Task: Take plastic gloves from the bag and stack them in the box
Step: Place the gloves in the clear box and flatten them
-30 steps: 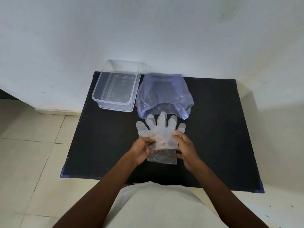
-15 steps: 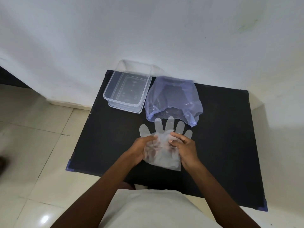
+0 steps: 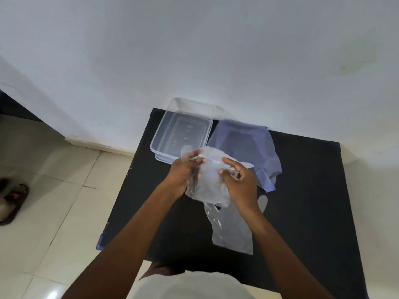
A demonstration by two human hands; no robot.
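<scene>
White wall rises behind a small black bench (image 3: 302, 190) that stands on pale floor tiles, with a sandal (image 3: 15, 199) lying on the floor out at nine o'clock. On the bench, the clear plastic box (image 3: 164, 134) sits at the far edge, around eleven o'clock from our hands, and it looks empty as far as we can tell through its walls. Just beside it, toward one o'clock, lies the bluish bag (image 3: 248, 145), slack and collapsed.

We hold a bunch of thin plastic gloves (image 3: 207, 180) between both hands, lifted off the bench and close to the near corner of the box. Our left hand (image 3: 183, 171) has its grip pinched together on the upper edge of the bunch, thumb against fingers. Our right hand (image 3: 241, 182) has its grip closed on the opposite side, fingers curled into the film. More clear film (image 3: 233, 229) trails down toward six o'clock and lies on the bench; whether it is part of the same bunch we cannot tell.

We judge that the gloves are out of the bag and the step in hand is carrying them to the box. The next move calls for travel toward eleven o'clock, over the rim, then laying the bunch flat inside. The film is limp and clingy, so we would expect to steady both ends and release them together, and the trailing piece may drag or fold under.
</scene>
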